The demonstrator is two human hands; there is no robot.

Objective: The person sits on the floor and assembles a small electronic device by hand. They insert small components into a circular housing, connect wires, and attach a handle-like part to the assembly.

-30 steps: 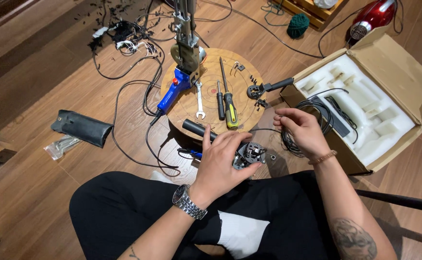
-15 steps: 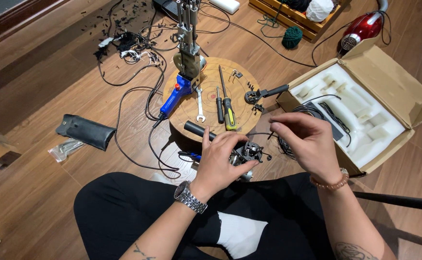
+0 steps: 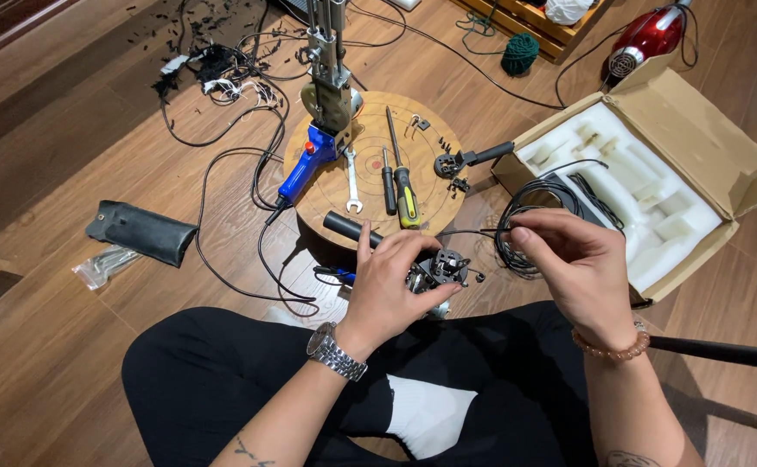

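My left hand (image 3: 393,281) grips a small dark metal motor-like part (image 3: 444,266) over my lap, just in front of the round wooden board (image 3: 426,186). My right hand (image 3: 573,264) hovers right of it, fingers pinched on a thin black wire (image 3: 530,203) that loops from a coil beside the cardboard box. A black cylinder (image 3: 346,227) lies just beyond my left fingers.
On the board lie a wrench (image 3: 352,182), two screwdrivers (image 3: 402,186), a black bracket (image 3: 469,160) and a metal stand (image 3: 331,82) with a blue tool (image 3: 302,169). An open cardboard box (image 3: 655,173) sits right. A black pouch (image 3: 140,232), cables and a red vacuum (image 3: 646,39) lie around.
My right hand has moved down and right, away from the board, drawing the thin wire with it. My left hand stays on the metal part.
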